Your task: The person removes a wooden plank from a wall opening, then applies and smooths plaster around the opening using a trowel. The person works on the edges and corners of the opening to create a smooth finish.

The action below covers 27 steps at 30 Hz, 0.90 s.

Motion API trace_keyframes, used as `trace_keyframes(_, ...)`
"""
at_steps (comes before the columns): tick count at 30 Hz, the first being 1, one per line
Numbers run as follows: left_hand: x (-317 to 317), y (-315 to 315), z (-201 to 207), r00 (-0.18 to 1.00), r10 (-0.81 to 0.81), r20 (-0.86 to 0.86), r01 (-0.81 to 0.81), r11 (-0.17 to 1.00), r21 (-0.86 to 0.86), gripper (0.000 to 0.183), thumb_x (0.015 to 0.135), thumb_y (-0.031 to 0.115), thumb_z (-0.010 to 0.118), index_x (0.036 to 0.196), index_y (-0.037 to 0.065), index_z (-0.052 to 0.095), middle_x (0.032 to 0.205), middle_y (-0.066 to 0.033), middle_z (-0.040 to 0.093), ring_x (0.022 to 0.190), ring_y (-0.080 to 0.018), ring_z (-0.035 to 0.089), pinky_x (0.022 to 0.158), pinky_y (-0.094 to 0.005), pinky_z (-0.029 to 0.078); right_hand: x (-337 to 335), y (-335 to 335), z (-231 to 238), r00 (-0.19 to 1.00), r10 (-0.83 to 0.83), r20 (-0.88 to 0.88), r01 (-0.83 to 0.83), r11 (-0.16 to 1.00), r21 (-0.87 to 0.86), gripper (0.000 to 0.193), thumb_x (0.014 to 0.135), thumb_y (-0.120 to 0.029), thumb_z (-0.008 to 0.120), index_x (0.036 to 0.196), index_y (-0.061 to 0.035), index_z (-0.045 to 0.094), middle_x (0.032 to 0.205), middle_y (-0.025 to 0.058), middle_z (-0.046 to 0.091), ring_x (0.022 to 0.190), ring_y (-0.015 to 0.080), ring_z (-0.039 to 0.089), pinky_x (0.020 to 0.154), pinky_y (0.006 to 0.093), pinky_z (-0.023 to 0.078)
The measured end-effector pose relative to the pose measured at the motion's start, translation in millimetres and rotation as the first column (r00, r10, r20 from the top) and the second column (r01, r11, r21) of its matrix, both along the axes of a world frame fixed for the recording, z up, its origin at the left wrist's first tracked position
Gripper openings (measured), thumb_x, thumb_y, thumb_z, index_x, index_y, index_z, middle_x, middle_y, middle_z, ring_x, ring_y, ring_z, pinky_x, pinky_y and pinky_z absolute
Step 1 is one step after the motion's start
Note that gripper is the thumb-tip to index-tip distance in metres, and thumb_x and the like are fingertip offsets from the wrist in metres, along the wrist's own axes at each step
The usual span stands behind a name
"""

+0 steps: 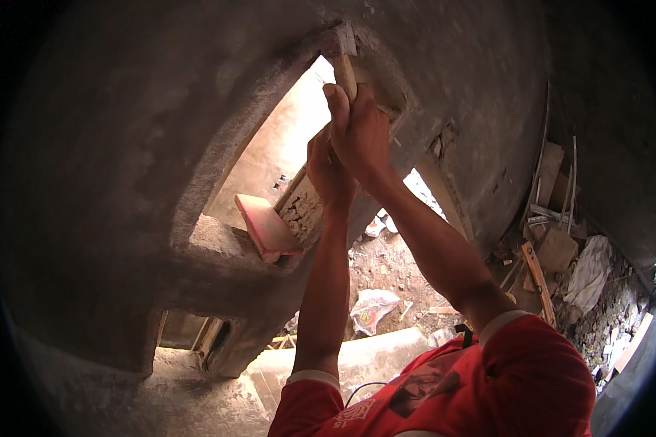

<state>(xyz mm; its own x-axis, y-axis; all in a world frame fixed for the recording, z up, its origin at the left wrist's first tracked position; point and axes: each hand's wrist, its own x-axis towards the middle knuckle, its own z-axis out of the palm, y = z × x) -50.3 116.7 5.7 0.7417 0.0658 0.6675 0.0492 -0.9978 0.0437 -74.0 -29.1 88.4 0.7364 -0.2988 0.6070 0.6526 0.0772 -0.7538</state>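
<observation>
Both arms reach up to the upper corner of a window-like opening [249,138] in a grey plastered wall [109,146]. My right hand [364,135] is closed around the wooden handle [346,76] of a tool, thumb along its side. The tool's blocky pale head [345,38] meets the edge of the opening; its exact kind cannot be made out. Just below, my left hand [331,171] is closed against the right hand; what its fingers hold is hidden. A pinkish-red flat board [267,224] rests tilted on the sill beneath, jutting past its edge.
Rubble ground [393,273] with a plastic bag [374,309] shows below. At right, boards [557,247], a pale sack [589,273] and an orange-brown bar [538,284] lean among debris. A smaller opening [189,335] sits low at left, above a pale ledge [219,393].
</observation>
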Motion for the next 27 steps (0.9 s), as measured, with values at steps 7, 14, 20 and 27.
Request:
trace_keyframes(7,-46.1,-26.0,20.5,0.863,-0.165,0.477,0.424,0.75,-0.508,0.034,0.106,0.014,0.046,0.128,-0.007,0.062,0.121,-0.022,0.068,0.112,-0.031,0.067,0.099,-0.04,0.052,0.9,-2.0,-7.3,0.997,0.007,-0.074,-0.011,0.998,-0.06,0.044,0.104,-0.042,0.057,0.105,0.002,0.055,0.073,0.0242,0.068,0.07,0.0452,0.07,0.061,0.0526,0.052)
trace_keyframes(14,-61.4,-10.3,21.1,0.954,-0.074,0.291,0.166,0.937,-0.306,0.033,0.102,0.006,0.045,0.127,-0.006,0.063,0.122,-0.0243,0.066,0.114,-0.035,0.065,0.098,-0.0432,0.053,-4.7,6.0,-9.6,0.985,0.14,-0.104,-0.153,0.981,-0.123,0.046,0.104,-0.043,0.056,0.104,0.0029,0.055,0.074,0.0248,0.068,0.072,0.0486,0.068,0.06,0.0548,0.051)
trace_keyframes(20,-70.3,-25.7,27.4,0.952,-0.039,0.304,0.152,0.921,-0.359,0.035,0.099,0.007,0.047,0.129,-0.005,0.063,0.121,-0.0244,0.065,0.113,-0.0359,0.064,0.098,-0.0454,0.051,11.6,4.6,-17.1,0.964,0.039,-0.263,-0.04,0.999,-0.002,0.045,0.102,-0.042,0.061,0.105,0.0029,0.055,0.071,0.0251,0.067,0.069,0.0482,0.069,0.059,0.0542,0.051)
trace_keyframes(27,-71.6,-31.1,32.2,0.962,-0.102,0.251,0.173,0.945,-0.278,0.034,0.099,0.008,0.048,0.127,-0.004,0.064,0.118,-0.0242,0.066,0.108,-0.0375,0.064,0.095,-0.0454,0.05,19.0,0.1,-17.8,0.987,-0.144,0.075,0.149,0.987,-0.067,0.045,0.102,-0.04,0.062,0.102,0.0038,0.056,0.073,0.0257,0.067,0.07,0.0471,0.069,0.059,0.0532,0.051)
